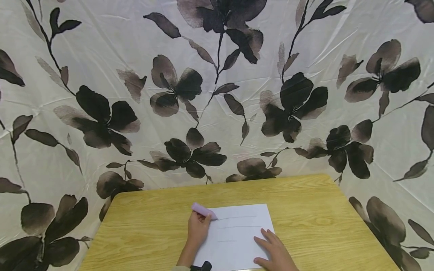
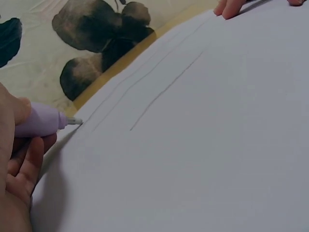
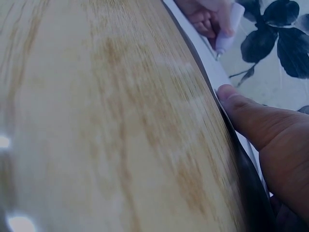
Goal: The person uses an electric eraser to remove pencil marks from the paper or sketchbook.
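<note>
Holding lilac tool (image 1: pixel 204 210): left grip (image 1: pixel 198 227); white paper (image 1: pixel 230 254) bears drawn lines (image 1: pixel 240 227).

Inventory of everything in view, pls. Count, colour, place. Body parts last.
Handheld tool: 1, light purple, tip at the top line's left end
Paper: 1, white, on the table
Drawn lines: 3, grey, across the paper
Table: 1, yellow wood grain, under the paper
Floral cloth: white with dark flowers, behind the table; panel count unclear
Wrist device: 1, black, left wrist
Sleeve: 1, pale, left arm
Left hand: 1, holding the tool
Right hand: 1, on the paper's right side
</note>
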`<state>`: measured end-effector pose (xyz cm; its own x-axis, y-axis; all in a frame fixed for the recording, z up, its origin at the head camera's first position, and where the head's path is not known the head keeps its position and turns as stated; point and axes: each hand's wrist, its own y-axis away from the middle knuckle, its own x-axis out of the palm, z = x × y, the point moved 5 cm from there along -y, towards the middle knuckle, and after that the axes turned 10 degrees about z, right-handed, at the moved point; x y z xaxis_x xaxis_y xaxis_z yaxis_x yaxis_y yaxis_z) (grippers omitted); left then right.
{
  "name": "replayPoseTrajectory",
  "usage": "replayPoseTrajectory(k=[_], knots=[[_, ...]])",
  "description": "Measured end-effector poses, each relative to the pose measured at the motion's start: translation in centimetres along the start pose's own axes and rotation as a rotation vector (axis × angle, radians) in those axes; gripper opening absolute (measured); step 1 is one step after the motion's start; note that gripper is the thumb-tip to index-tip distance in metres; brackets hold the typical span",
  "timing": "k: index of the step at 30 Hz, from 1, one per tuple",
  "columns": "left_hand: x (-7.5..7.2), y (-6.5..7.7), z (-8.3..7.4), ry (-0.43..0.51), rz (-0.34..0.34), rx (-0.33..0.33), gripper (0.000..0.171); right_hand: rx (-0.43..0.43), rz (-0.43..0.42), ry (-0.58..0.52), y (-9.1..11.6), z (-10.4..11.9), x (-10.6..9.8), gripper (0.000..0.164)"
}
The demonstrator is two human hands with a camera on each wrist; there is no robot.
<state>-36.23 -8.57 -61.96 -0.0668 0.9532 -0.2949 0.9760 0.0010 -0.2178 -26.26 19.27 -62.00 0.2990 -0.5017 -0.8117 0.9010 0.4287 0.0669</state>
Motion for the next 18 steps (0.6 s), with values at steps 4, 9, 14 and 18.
replayPoseTrajectory(k=[4, 9, 14, 18], knots=[[-0.19, -0.01, -0.2, 0.01, -0.044, -0.02, 0.023, -0.006, -0.013, 0.019, -0.04, -0.14, -0.02, 0.068], [0.32, -0.11, -0.21, -0.012, 0.012, 0.001, 0.024, -0.011, -0.025, 0.035, -0.02, -0.28, -0.17, 0.068], [0.18, -0.14, -0.13, 0.014, -0.008, -0.013, 0.025, -0.006, -0.013, 0.024, -0.04, -0.38, -0.12, 0.069], [0.02, -0.07, -0.19, 0.04, -0.022, -0.014, 0.026, -0.016, -0.013, 0.024, -0.09, -0.39, -0.06, 0.068]])
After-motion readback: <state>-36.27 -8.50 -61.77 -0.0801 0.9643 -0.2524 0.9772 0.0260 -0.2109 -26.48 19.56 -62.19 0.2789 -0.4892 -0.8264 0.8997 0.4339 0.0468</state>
